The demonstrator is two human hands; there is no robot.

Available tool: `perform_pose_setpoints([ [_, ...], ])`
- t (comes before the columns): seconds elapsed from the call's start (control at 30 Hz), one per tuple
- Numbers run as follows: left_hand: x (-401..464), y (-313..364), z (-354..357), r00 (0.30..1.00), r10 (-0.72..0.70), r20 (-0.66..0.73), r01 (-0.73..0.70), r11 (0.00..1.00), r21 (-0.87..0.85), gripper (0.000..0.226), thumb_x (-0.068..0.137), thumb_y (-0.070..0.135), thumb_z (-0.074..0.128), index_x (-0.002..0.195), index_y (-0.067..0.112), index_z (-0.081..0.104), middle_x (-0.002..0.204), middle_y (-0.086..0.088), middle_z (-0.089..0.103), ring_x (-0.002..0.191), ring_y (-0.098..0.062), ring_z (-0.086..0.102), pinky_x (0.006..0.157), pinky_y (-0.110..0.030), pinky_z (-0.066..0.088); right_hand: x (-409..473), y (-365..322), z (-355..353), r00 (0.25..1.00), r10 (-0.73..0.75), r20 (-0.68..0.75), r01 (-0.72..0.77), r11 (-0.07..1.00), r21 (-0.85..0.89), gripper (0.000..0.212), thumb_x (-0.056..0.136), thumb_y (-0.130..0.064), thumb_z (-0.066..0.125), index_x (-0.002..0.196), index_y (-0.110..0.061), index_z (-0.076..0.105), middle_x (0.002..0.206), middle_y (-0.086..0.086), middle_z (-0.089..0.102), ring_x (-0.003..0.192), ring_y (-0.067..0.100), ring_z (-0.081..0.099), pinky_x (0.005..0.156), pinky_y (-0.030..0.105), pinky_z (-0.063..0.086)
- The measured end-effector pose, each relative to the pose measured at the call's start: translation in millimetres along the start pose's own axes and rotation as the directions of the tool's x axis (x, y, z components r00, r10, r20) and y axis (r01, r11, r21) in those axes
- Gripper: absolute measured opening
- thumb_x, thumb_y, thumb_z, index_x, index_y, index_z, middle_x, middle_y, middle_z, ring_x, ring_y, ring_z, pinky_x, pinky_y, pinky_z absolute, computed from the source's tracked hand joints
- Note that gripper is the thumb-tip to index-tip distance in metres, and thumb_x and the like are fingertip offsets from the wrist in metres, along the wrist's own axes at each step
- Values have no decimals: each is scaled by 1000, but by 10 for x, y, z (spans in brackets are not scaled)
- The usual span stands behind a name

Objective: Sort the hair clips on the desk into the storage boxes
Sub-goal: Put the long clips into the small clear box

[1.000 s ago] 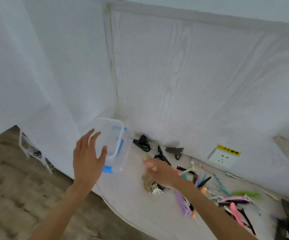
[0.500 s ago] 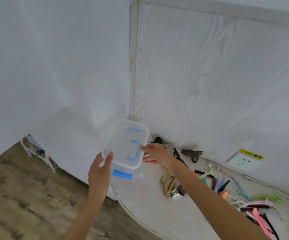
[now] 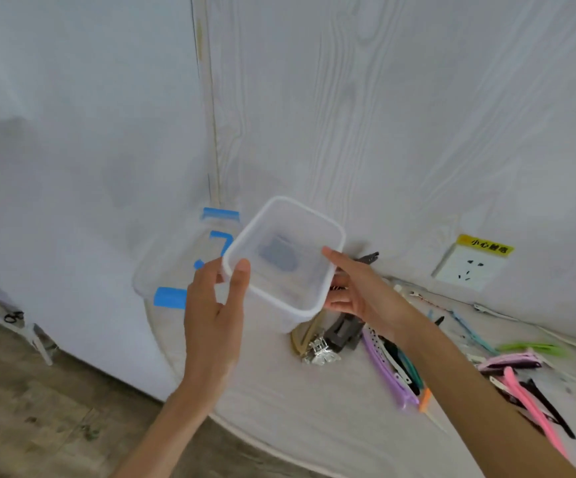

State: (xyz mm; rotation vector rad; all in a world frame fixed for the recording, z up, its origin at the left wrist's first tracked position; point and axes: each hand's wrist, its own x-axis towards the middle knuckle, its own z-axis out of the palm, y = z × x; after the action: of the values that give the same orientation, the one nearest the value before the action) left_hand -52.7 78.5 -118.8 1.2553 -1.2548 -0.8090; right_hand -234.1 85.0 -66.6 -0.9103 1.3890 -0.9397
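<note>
White-clothed desk (image 3: pixel 314 419) against woodgrain wall (image 3: pixel 417 115); both hands, left (image 3: pixel 214 319) and right (image 3: pixel 359 291), grip a clear box (image 3: pixel 283 257).

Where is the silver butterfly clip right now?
In the head view the silver butterfly clip lies on the desk, just below the clear storage box held in both hands, beside a dark claw clip and left of the purple clips.

Both arms reach forward (bare forearms), left hand (image 3: pixel 214 305) and right hand (image 3: pixel 359 291) gripping opposite sides, fingers (image 3: pixel 331 254) curled.
</note>
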Motion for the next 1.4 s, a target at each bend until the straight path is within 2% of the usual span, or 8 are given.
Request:
perform_pose_setpoints([
  [0.2,-478,-378,-175,994,73,-84,-79,994,-72,42,69,71,43,78,30,51,79,14,54,76,8,50,68,-18,39,-162,490,14,994,-53,92,58,996,-61,44,88,-45,53,113,-9,61,83,9,62,52,10,61,61,20,52],
  [0.33,-699,-493,-303,996,54,-71,-61,994,-92,40,76,61,43,73,21,51,71,11,52,70,-6,51,69,-30,40,-410,748,99,994,-99,40,102,992,-79,37,86,-47,56,95,-11,60,68,4,66,47,10,61,48,19,51],
  [0.47,-877,-715,-510,997,27,-66,-26,999,19,55,78,63,34,82,13,56,75,2,57,75,-18,53,70,-38,41,-651,1067,207,992,38,119,-30,997,-68,44,86,-46,56,107,-8,50,75,8,72,51,13,63,49,20,52],
  [0.83,-769,-911,-421,975,-122,185,105,989,102,39,90,44,32,81,28,66,101,3,67,95,-21,58,87,-36,43,-783,1473,218,988,137,67,-135,990,-32,45,84,-47,56,90,-4,64,80,10,75,54,15,66,47,19,51],
  [1.0,-869,-823,-296,964,263,44,-266,960,84,53,86,63,42,125,29,50,123,13,53,117,-10,48,91,-24,37,-696,1456,242,989,69,-131,-55,993,108,39,84,-42,59,85,-2,60,66,8,73,46,13,62,44,18,49],
  [1.13,-858,-984,-319,811,412,415,-563,742,363,87,63,73,62,137,32,38,149,14,26,141,-13,14,109,-31,24,-634,1474,325,967,21,-255,12,992,128,39,85,-42,60,74,-4,59,63,8,68,41,11,57,40,18,44],
  [1.27,-665,-1000,-321,793,405,456,-581,729,361,91,59,68,69,137,33,39,150,12,29,143,-13,15,111,-34,24,-567,1447,391,902,-81,-424,124,989,75,28,84,-35,63,71,-11,54,54,4,56,36,9,42,39,20,36],
  [1.4,-529,-991,-303,808,310,501,-518,780,351,90,57,62,76,135,40,37,150,20,27,143,-5,11,111,-35,25,-608,1375,392,913,-95,-396,120,992,39,26,86,-33,61,74,-13,52,58,5,59,43,11,46,43,21,37],
])
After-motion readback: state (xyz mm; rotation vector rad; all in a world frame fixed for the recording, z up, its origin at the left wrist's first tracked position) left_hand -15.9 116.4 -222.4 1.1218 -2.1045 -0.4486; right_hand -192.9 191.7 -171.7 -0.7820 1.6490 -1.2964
